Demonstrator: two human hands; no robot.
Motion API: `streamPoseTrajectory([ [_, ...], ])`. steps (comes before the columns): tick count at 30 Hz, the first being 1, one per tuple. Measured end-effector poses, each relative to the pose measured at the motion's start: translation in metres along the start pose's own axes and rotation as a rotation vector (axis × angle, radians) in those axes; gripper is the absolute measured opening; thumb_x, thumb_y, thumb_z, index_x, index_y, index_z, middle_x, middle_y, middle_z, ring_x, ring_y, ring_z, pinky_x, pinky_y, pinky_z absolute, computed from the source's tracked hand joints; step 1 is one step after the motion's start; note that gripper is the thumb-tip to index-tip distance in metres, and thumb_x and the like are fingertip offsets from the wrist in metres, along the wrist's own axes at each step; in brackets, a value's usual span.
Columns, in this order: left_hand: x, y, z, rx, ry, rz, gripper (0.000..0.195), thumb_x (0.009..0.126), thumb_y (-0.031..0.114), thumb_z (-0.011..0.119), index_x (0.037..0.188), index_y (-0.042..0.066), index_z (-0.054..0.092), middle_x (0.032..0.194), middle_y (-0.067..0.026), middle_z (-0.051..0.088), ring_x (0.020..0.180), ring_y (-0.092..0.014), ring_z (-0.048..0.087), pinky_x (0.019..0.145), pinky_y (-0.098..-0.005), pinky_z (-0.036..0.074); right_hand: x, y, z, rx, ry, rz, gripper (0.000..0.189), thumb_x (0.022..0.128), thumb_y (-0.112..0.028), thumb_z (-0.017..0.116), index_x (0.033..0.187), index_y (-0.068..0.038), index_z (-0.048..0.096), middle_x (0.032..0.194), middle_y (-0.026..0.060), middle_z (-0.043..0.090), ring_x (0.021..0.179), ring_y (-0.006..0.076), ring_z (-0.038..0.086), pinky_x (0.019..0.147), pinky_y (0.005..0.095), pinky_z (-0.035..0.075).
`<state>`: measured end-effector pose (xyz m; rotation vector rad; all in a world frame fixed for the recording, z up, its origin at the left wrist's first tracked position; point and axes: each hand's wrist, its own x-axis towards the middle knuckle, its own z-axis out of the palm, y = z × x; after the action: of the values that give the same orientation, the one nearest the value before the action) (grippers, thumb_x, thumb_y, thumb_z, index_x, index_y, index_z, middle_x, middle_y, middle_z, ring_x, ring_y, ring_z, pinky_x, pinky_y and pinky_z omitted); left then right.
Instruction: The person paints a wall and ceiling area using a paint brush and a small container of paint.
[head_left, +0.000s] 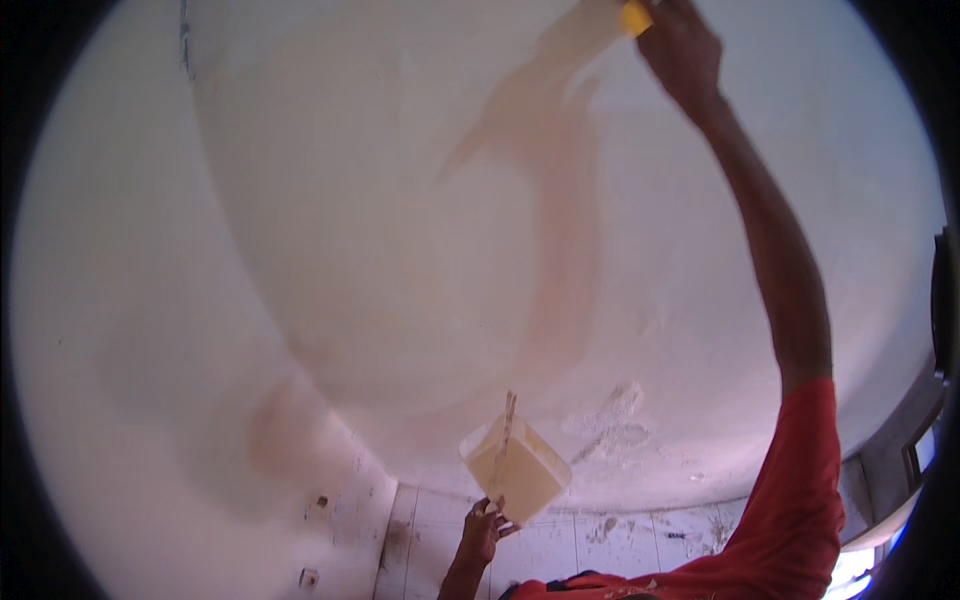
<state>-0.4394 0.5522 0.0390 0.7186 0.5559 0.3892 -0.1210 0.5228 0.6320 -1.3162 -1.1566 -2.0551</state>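
My left hand (482, 525) grips the near rim of a squarish plastic container (551, 459) at the lower middle. Pale cream liquid (529, 487), which looks like paint, lies inside it. A thin stained stick (509, 412) leans in the container and sticks out past its far rim; its lower end meets my fingers. My right hand (684, 56) is stretched up to the top edge of the view, close to the pale wall (405, 247). Between its fingers is a yellow object (636, 18), partly cut off, so its kind is unclear. The arm casts a long shadow on the wall.
Another wall (135, 300) meets this one at a corner on the left. Rough, peeling plaster (619, 420) shows low on the wall. Below lies a stained tiled floor (525, 551). Two small wall boxes or holes (308, 577) sit at lower left. Bright light enters at lower right.
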Motion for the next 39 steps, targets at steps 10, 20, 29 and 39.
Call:
streamPoseTrajectory([
  [10, 0.004, 0.007, -0.024, 0.046, -0.112, 0.029, 0.058, 0.089, 0.032, 0.061, 0.134, 0.000, 0.041, 0.109, -0.0135, 0.059, 0.096, -0.028, 0.061, 0.082, -0.0471, 0.054, 0.008, -0.124, 0.045, 0.683, -0.095, 0.190, 0.020, 0.078, -0.008, 0.069, 0.098, -0.013, 0.065, 0.098, 0.0054, 0.065, 0.088, 0.0257, 0.064, 0.073, 0.0364, 0.052],
  [20, 0.026, -0.006, -0.033, 0.118, -0.021, 0.009, 0.057, 0.089, 0.026, 0.059, 0.135, 0.000, 0.040, 0.116, -0.0161, 0.056, 0.094, -0.029, 0.061, 0.081, -0.0474, 0.055, -0.009, 0.118, 0.019, -0.329, 0.167, 0.318, 0.024, 0.087, -0.027, 0.060, 0.109, -0.021, 0.064, 0.096, 0.0070, 0.061, 0.088, 0.0252, 0.063, 0.069, 0.0431, 0.052],
  [29, 0.067, -0.034, -0.059, 0.117, 0.052, -0.072, 0.059, 0.090, 0.028, 0.063, 0.136, 0.002, 0.036, 0.114, -0.0172, 0.058, 0.096, -0.032, 0.063, 0.075, -0.0472, 0.057, 0.028, -0.167, 0.139, 0.435, -0.016, 0.178, 0.021, 0.082, -0.012, 0.061, 0.102, -0.015, 0.064, 0.095, 0.0125, 0.058, 0.081, 0.0319, 0.063, 0.069, 0.0428, 0.052],
  [39, 0.032, -0.001, -0.024, 0.075, -0.019, -0.057, 0.050, 0.092, 0.028, 0.061, 0.128, 0.000, 0.041, 0.120, -0.0180, 0.055, 0.106, -0.036, 0.060, 0.088, -0.0582, 0.051, -0.044, 0.084, 0.011, 0.096, 0.114, 0.604, 0.025, 0.079, -0.030, 0.071, 0.099, -0.014, 0.069, 0.091, 0.0068, 0.070, 0.082, 0.0256, 0.067, 0.072, 0.0379, 0.052],
])
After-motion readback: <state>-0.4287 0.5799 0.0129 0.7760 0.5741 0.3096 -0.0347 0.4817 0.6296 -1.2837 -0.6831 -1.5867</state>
